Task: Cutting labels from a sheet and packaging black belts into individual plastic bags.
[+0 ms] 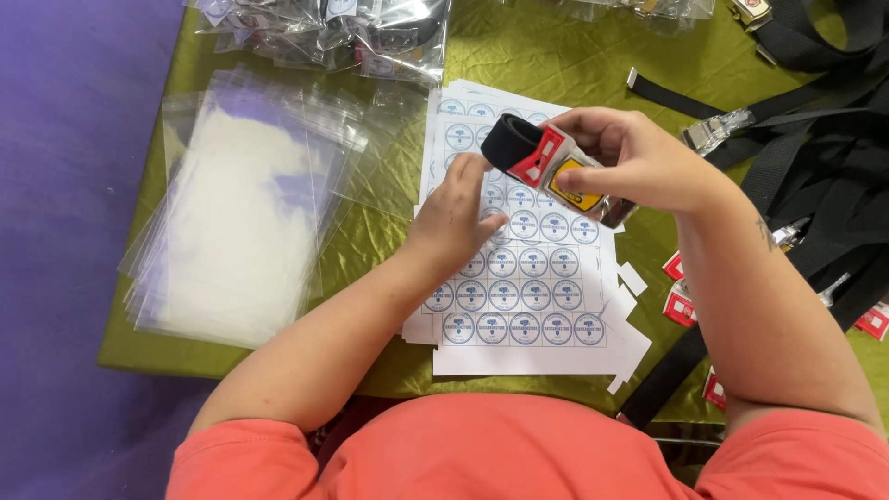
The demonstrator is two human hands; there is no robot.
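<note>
My right hand [639, 157] has its grip closed round a rolled black strap w/ a red & white clip [542, 157] and a small yellow tag, held up just over the sticker sheet [532, 296]. My left hand [456, 218] rests on that sheet, fingers curled, tip of one finger pressing on a round sticker; can't tell if it's picked one up.

Round about: a stack of clear plastic bags [236, 222] lies to the left, flat & shiny, see-thru. At the top are filled bags [343, 32], crinkly, w/ stuff inside. To the right is a heap of black straps [824, 157], floppy, w/ shiny metal clips. Little red & white tags [681, 306] lie by the sheet's right edge, some partly under the straps. Bits of cut white paper stick out below the sheet.

The stickers are round, blue & white, in neat rows on white paper sheets stacked a bit crooked.

The tabletop has a shiny olive green cloth [546, 56], wrinkly. Floor on the left looks purple. I've got an orange shirt on
</note>
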